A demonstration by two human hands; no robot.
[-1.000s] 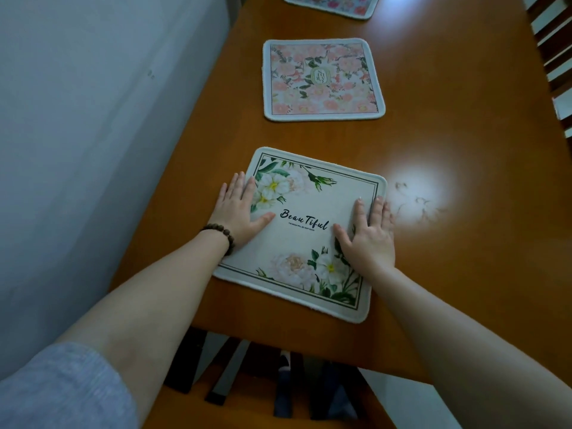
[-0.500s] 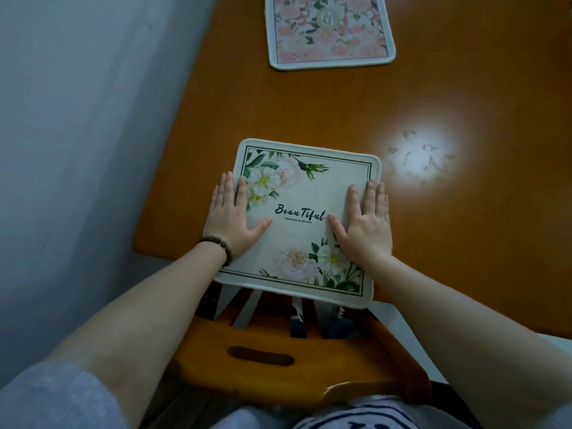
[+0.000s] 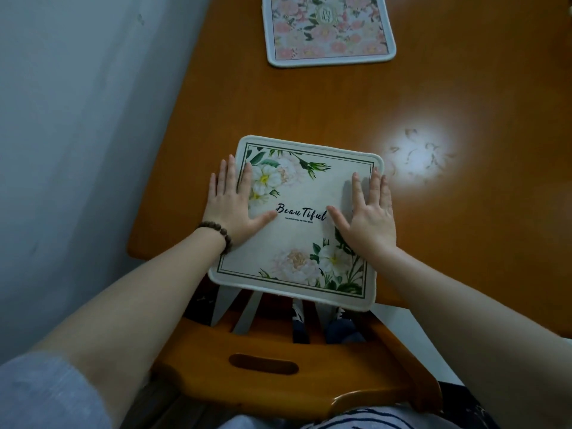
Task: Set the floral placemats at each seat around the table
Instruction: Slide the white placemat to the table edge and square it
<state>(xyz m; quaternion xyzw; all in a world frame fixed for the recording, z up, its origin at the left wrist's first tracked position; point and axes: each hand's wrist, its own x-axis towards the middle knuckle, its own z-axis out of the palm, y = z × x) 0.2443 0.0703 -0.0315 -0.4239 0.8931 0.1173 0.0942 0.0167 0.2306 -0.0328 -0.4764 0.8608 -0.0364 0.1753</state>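
Note:
A cream placemat with white flowers and the word "Beautiful" (image 3: 305, 193) lies at the near end of the orange wooden table (image 3: 448, 227); its near edge hangs a little over the table's edge. My left hand (image 3: 230, 204), with a bead bracelet on its wrist, rests flat on the mat's left side with fingers spread. On the mat's right side my right hand (image 3: 370, 213) lies flat the same way. A second placemat, pink floral with a white border (image 3: 328, 29), lies farther up the table, cut off by the top edge.
A wooden chair back with a slot handle (image 3: 263, 363) stands tucked in below the table's near edge. A grey wall (image 3: 77, 134) runs close along the table's left side. A bright light patch (image 3: 416, 154) reflects on the tabletop right of the mat.
The cream mat has slid toward me under both flat hands and straightened; its near edge now overhangs the table. The view tilted down, bringing the chair back into sight.

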